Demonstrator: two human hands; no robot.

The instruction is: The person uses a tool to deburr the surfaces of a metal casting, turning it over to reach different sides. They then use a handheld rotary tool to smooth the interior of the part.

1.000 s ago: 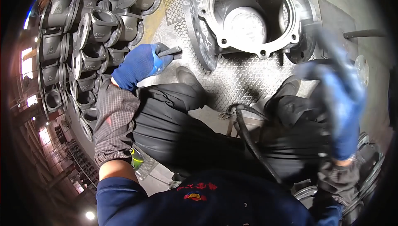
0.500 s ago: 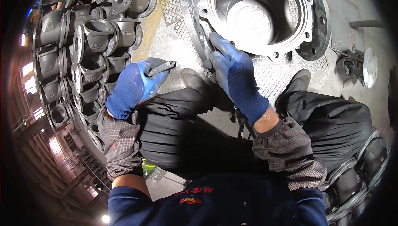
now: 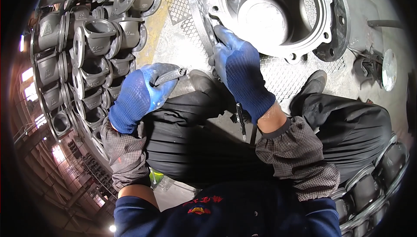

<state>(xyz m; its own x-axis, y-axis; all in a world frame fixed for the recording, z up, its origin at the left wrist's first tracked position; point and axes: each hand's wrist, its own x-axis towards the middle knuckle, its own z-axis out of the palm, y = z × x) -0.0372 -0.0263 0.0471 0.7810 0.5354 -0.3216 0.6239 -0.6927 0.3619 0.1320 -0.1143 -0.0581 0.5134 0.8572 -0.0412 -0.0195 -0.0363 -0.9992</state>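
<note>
Grey cast valve bodies (image 3: 93, 41) are stacked over on the left. Ahead, over diamond-mesh plate (image 3: 278, 71), sits a large flanged valve body (image 3: 284, 50). The gloved left hand (image 3: 139, 89) grips a short grey rod (image 3: 167, 76); the gloved right hand (image 3: 241, 65) is at the left flange (image 3: 200, 8), whether holding anything I can't tell.

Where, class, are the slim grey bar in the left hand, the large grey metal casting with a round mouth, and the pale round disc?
Slim grey bar (image 3: 169, 76): head view, mid-length.
Large grey metal casting (image 3: 278, 50): head view, lower rim.
Pale round disc (image 3: 389, 70): head view, flat face.
</note>
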